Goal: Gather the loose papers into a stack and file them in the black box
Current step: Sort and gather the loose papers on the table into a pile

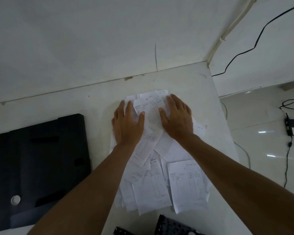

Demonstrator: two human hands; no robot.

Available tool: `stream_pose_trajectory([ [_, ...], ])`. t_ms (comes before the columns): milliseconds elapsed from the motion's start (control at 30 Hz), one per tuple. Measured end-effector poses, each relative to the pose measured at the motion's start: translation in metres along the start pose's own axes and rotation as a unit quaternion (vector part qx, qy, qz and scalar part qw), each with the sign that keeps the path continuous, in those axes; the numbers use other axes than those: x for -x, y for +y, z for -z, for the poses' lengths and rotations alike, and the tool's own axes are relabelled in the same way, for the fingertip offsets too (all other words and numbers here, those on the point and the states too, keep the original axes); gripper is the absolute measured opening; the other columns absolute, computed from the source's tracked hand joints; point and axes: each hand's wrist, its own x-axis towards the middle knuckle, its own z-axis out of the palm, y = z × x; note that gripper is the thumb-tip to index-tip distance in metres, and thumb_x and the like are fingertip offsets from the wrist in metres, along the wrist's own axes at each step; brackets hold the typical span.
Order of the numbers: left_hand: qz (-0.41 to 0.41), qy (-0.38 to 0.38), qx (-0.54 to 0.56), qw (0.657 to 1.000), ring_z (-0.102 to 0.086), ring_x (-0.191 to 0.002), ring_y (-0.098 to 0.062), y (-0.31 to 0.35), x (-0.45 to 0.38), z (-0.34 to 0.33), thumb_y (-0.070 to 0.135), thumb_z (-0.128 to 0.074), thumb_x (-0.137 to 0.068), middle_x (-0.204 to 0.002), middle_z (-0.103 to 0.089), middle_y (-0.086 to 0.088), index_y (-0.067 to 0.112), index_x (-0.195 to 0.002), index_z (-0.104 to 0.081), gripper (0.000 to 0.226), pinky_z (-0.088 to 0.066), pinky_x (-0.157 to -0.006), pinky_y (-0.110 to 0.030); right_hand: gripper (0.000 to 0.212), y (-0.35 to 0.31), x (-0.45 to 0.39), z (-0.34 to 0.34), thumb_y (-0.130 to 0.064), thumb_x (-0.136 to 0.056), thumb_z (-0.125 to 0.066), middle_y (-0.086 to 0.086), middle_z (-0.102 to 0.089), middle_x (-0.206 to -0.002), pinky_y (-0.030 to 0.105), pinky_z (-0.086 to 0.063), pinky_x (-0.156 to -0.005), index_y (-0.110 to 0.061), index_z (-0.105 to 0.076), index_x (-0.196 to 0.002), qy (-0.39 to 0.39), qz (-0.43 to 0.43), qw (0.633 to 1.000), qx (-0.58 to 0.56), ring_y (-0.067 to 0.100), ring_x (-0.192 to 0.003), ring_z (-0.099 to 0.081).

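Observation:
Several loose white printed papers point(159, 184) lie in a messy overlapping pile on the white table point(193, 82). My left hand point(126, 124) lies flat on the pile's far left side, fingers apart. My right hand point(176, 119) lies flat on the far right side, thumb toward the left hand. Between the two thumbs a few slips are bunched and slightly raised. The black box point(37, 163) lies flat on the table to the left of the papers, shut, with a round white button near its front corner.
A white wall runs along the table's far edge. The table's right edge drops to a glossy tiled floor with a black power adapter point(292, 127) and cables. A black patterned object point(170, 225) pokes in at the bottom edge, just in front of the papers.

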Motion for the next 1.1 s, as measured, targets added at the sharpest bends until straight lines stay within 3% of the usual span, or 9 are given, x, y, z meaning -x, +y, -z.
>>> stream_pose_trajectory([
  [133, 0.049, 0.004, -0.025, 0.998, -0.034, -0.144, -0.028, -0.018, 0.005, 0.005, 0.051, -0.054, -0.094, -0.157, -0.036, -0.009, 0.014, -0.149, -0.040, 0.067, -0.031, -0.114, -0.046, 0.077, 0.010, 0.006, 0.003, -0.066, -0.092, -0.043, 0.007, -0.035, -0.155, 0.051, -0.020, -0.117, -0.013, -0.037, -0.148, 0.010, -0.120, 0.992, 0.045, 0.028, -0.143, -0.030],
  [267, -0.026, -0.008, -0.001, 1.000, -0.044, -0.135, -0.030, -0.008, 0.011, 0.003, 0.032, -0.055, -0.096, -0.149, -0.048, -0.010, 0.012, -0.140, -0.052, 0.049, -0.039, -0.107, -0.045, 0.065, -0.001, 0.014, -0.002, -0.057, -0.092, -0.048, 0.005, -0.046, -0.143, 0.048, -0.033, -0.105, -0.017, -0.044, -0.143, 0.009, -0.064, 0.997, 0.037, 0.029, -0.130, -0.042],
  [367, -0.032, -0.009, 0.037, 0.999, -0.041, -0.138, -0.028, 0.001, 0.019, 0.005, 0.033, -0.048, -0.099, -0.152, -0.044, -0.009, 0.014, -0.144, -0.047, 0.050, -0.037, -0.109, -0.047, 0.061, -0.010, 0.016, -0.002, -0.052, -0.097, -0.045, 0.005, -0.048, -0.145, 0.047, -0.035, -0.105, -0.017, -0.042, -0.147, 0.000, -0.011, 1.000, -0.006, 0.027, -0.131, -0.045],
  [567, 0.055, 0.019, -0.006, 0.998, -0.041, -0.139, -0.029, -0.049, 0.069, 0.024, 0.065, -0.049, -0.090, -0.152, -0.043, -0.009, 0.014, -0.149, -0.037, 0.079, -0.036, -0.111, -0.049, 0.080, 0.039, 0.070, 0.015, -0.075, -0.086, -0.046, 0.005, -0.043, -0.151, 0.051, -0.030, -0.111, -0.020, -0.041, -0.144, 0.031, -0.111, 0.992, 0.056, 0.027, -0.139, -0.038],
  [700, 0.067, -0.007, -0.016, 0.998, -0.045, -0.133, -0.030, -0.048, 0.098, 0.020, 0.054, -0.066, -0.085, -0.146, -0.049, -0.010, 0.010, -0.146, -0.043, 0.078, -0.038, -0.107, -0.048, 0.078, 0.041, 0.102, 0.011, -0.071, -0.086, -0.049, 0.006, -0.039, -0.150, 0.051, -0.030, -0.110, -0.019, -0.040, -0.143, 0.010, -0.121, 0.990, 0.067, 0.029, -0.137, -0.036],
  [833, 0.083, -0.012, 0.018, 0.996, -0.047, -0.130, -0.029, -0.019, 0.106, 0.017, 0.049, -0.064, -0.089, -0.144, -0.050, -0.011, 0.011, -0.147, -0.042, 0.073, -0.040, -0.105, -0.046, 0.069, 0.015, 0.097, 0.006, -0.059, -0.090, -0.054, 0.007, -0.050, -0.140, 0.047, -0.038, -0.101, -0.015, -0.044, -0.142, -0.010, -0.064, 0.997, 0.034, 0.029, -0.127, -0.047],
  [933, 0.091, 0.007, -0.001, 0.996, -0.047, -0.130, -0.028, -0.016, 0.098, 0.022, 0.055, -0.058, -0.091, -0.144, -0.051, -0.009, 0.013, -0.147, -0.043, 0.072, -0.039, -0.105, -0.045, 0.059, 0.015, 0.084, 0.013, -0.051, -0.095, -0.051, 0.008, -0.054, -0.136, 0.047, -0.037, -0.101, -0.014, -0.047, -0.141, 0.024, -0.095, 0.995, 0.021, 0.029, -0.124, -0.049],
  [1100, 0.058, -0.028, 0.024, 0.998, -0.043, -0.135, -0.027, -0.010, 0.056, 0.028, 0.051, -0.056, -0.093, -0.146, -0.050, -0.007, 0.011, -0.142, -0.048, 0.064, -0.037, -0.109, -0.043, 0.065, 0.016, 0.051, 0.016, -0.059, -0.094, -0.045, 0.008, -0.047, -0.141, 0.049, -0.035, -0.104, -0.014, -0.045, -0.141, 0.005, -0.123, 0.992, 0.025, 0.030, -0.129, -0.043],
])
